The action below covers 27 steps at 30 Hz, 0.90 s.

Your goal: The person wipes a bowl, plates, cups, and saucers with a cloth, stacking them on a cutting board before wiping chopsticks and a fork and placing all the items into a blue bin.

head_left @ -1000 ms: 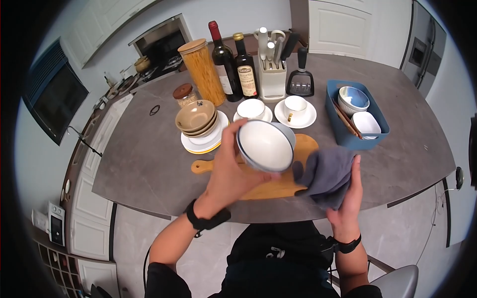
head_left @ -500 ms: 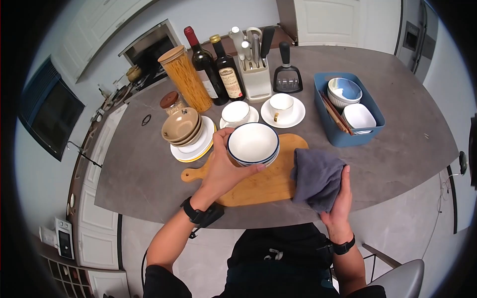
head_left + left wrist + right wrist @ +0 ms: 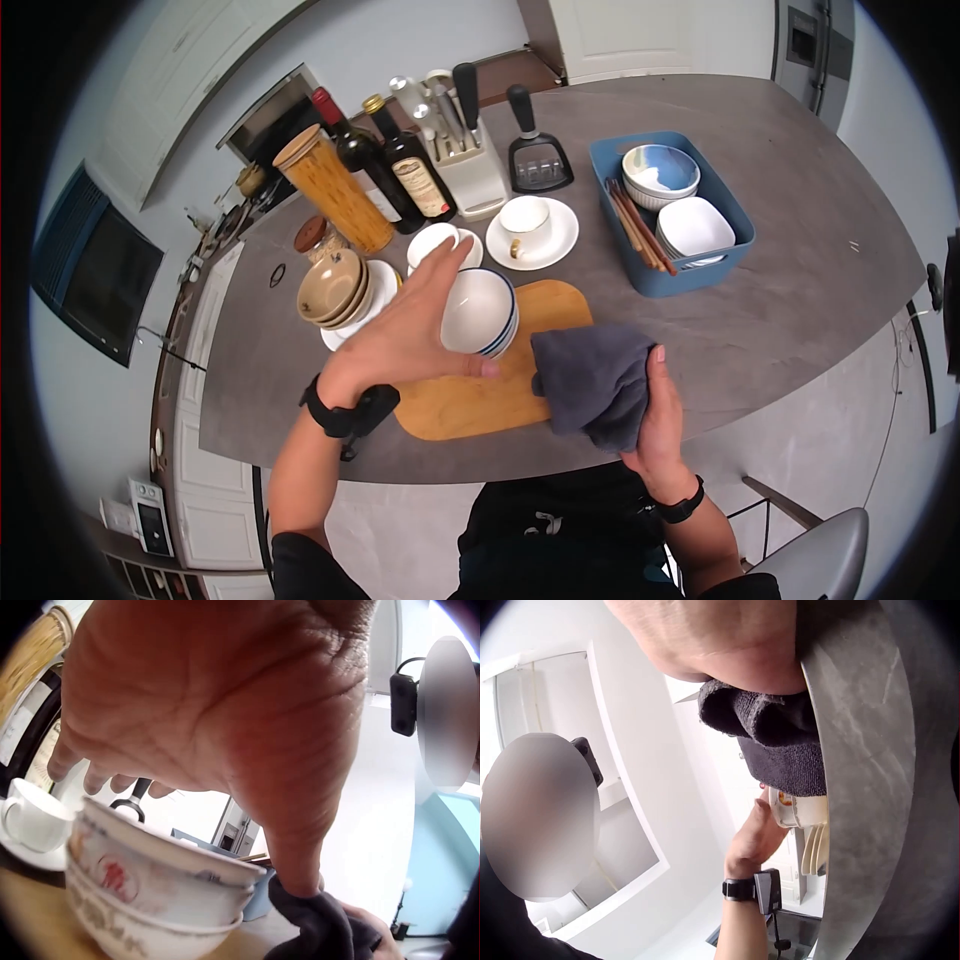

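Note:
Stacked white bowls with blue rims [image 3: 480, 312] stand on the wooden board [image 3: 552, 305]. Around their left side my left hand [image 3: 400, 335] is spread, its fingers extended and the thumb apart; the left wrist view shows its palm [image 3: 217, 705] above the patterned bowls [image 3: 161, 881] with a gap between. A dark grey cloth [image 3: 597, 382] hangs bunched in my right hand [image 3: 660, 425], over the board's right end, and the thumb lies along its edge. In the right wrist view the folded cloth [image 3: 784, 761] hides most of that hand's fingers.
Brown bowls [image 3: 330, 287] on plates stand left of the board. Behind it are cups on saucers [image 3: 560, 245], bottles [image 3: 415, 180], a pasta jar [image 3: 345, 195] and a knife block [image 3: 472, 180]. A blue basket [image 3: 655, 280] with bowls and chopsticks is at the right.
The bowl held in my left hand went down onto the board with the others, and the fingers let go and spread. My right hand still holds the cloth. The head view has turned.

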Each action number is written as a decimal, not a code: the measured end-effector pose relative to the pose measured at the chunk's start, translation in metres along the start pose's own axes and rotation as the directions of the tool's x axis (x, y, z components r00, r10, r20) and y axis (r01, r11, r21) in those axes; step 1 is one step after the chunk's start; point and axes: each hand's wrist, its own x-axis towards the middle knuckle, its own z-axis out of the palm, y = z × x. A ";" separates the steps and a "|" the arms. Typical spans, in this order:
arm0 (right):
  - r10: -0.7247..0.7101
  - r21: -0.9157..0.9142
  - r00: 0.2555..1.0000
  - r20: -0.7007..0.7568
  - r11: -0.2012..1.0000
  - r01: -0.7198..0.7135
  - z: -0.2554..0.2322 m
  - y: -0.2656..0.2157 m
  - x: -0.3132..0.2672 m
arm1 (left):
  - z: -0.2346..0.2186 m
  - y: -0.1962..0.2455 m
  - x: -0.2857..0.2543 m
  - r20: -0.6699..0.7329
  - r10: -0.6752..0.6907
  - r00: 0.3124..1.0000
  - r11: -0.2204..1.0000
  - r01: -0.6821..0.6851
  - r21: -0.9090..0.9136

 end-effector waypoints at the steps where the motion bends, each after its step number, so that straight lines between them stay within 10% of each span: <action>1: 0.013 0.030 1.000 -0.018 0.999 -0.012 0.003 -0.002 0.000 | -0.010 0.007 0.014 0.000 0.046 0.999 0.998 -0.046 -0.033; 8: 0.035 -0.005 0.998 0.053 0.999 -0.034 -0.001 -0.007 0.002 | -0.008 0.054 0.167 -0.049 0.373 0.926 0.927 -0.371 0.052; 14: 0.104 -0.007 0.993 0.059 0.995 -0.104 0.000 -0.007 0.004 | 0.045 0.081 0.275 0.154 0.387 0.909 0.905 -0.406 0.125; 20: 0.081 0.007 0.994 0.072 0.997 -0.082 -0.004 -0.002 0.005 | 0.054 0.096 0.285 0.183 0.388 0.903 0.885 -0.421 0.200; 27: 0.066 -0.031 0.995 0.074 0.997 -0.064 -0.004 0.001 0.004 | 0.024 0.073 0.264 -0.097 0.322 0.942 0.917 -0.336 -0.217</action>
